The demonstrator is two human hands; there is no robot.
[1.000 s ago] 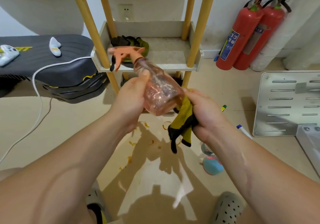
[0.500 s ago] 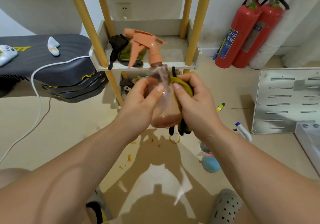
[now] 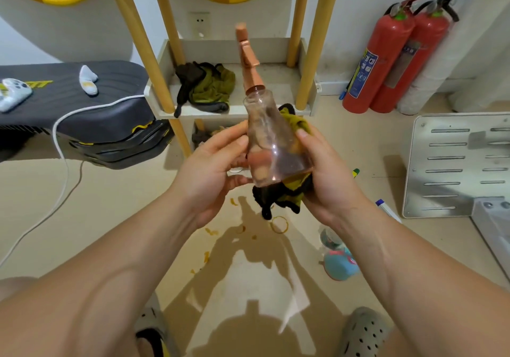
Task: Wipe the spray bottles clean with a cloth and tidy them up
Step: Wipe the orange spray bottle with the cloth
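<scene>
A clear pinkish spray bottle (image 3: 271,147) with an orange trigger head (image 3: 247,58) stands upright in the air between my hands. My left hand (image 3: 212,172) grips its left side with thumb and fingers. My right hand (image 3: 325,174) holds a yellow-and-black cloth (image 3: 284,194) against the bottle's right side and base; the cloth hangs below the bottle. A second spray bottle with a teal body (image 3: 340,263) lies on the floor under my right forearm, partly hidden.
A low shelf (image 3: 276,81) with wooden posts stands right behind the bottle, with another yellow-black cloth (image 3: 207,86) on it. Two red fire extinguishers (image 3: 386,58) stand at the right wall. A metal plate (image 3: 455,163) lies right, a grey bench (image 3: 77,103) left. Orange stains mark the floor (image 3: 82,218).
The bottle has gone from tilted left to upright, and its trigger head has turned to point away. My right hand brought the cloth up against the bottle's side.
</scene>
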